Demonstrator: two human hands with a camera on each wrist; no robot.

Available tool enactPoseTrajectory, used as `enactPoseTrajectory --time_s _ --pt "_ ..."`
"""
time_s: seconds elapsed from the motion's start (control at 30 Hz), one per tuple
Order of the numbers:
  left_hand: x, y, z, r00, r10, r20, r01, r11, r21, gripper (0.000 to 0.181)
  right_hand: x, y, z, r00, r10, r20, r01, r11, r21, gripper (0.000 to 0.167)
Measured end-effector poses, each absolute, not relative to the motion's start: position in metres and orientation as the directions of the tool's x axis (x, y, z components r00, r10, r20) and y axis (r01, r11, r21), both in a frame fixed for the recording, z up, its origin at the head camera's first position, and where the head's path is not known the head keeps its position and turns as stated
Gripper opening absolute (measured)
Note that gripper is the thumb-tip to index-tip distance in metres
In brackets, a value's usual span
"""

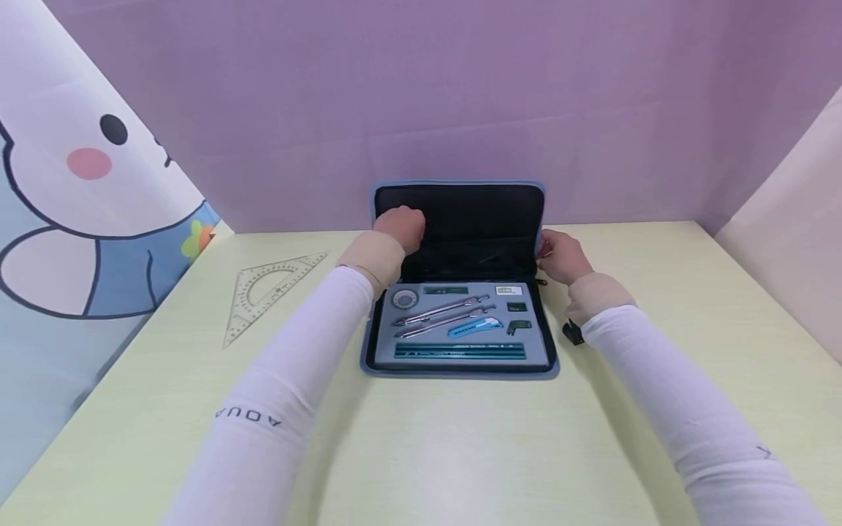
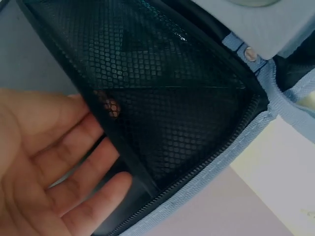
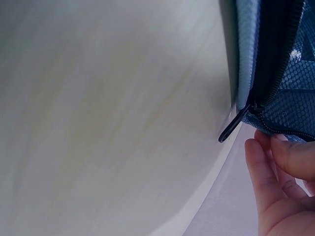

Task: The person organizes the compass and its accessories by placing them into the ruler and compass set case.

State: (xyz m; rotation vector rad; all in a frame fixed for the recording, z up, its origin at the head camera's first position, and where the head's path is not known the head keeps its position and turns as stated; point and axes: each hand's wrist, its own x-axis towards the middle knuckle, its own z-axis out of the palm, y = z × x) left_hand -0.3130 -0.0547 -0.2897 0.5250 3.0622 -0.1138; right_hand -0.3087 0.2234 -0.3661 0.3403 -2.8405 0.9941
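Note:
A zippered stationery case (image 1: 460,369) lies unfolded on the table, its black-lined lid (image 1: 487,204) standing up at the back. My left hand (image 1: 403,228) is at the lid's left side. In the left wrist view its fingers grip the rim of the black mesh pocket (image 2: 172,123), one fingertip showing through the mesh. My right hand (image 1: 564,256) pinches the lid's right edge, near a zipper pull (image 3: 232,127) in the right wrist view. The grey tray holds two compasses (image 1: 441,310), a blue utility knife (image 1: 475,327), green pencils (image 1: 460,351), and a round tape-like item (image 1: 404,299).
A clear set square (image 1: 270,288) with a protractor arc lies left of the case. Some small black item (image 1: 574,332) sits by the right forearm. The tray also bears a white eraser (image 1: 509,291) and small green pieces (image 1: 518,326). Purple cloth (image 1: 460,88) hangs behind the table.

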Motion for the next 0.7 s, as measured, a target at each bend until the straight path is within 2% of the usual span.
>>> enactPoseTrajectory --time_s 0.17,0.37,0.53,0.63,0.7 --pt "-0.313 -0.070 -0.289 -0.935 0.354 0.029 0.355 0.933 0.054 0.019 -0.310 0.224 -0.367 -0.970 -0.172 0.172 -0.241 0.759 -0.604 0.010" --pt "-0.309 -0.112 -0.281 -0.897 0.383 0.220 0.430 0.871 0.239 0.027 -0.310 0.223 -0.366 -0.971 -0.169 0.167 -0.236 0.762 -0.604 0.010" --pt "-0.303 -0.160 -0.273 -0.919 0.256 0.301 0.366 0.838 0.404 0.030 -0.309 0.226 -0.365 -0.972 -0.171 0.160 -0.233 0.771 -0.593 0.010" --pt "-0.300 -0.188 -0.269 -0.946 0.174 0.272 0.287 0.841 0.458 0.028 -0.310 0.230 -0.364 -0.975 -0.166 0.148 -0.222 0.777 -0.590 0.011" --pt "-0.297 -0.207 -0.269 -0.965 0.130 0.227 0.222 0.864 0.453 0.027 -0.310 0.232 -0.363 -0.977 -0.161 0.139 -0.212 0.778 -0.591 0.012"
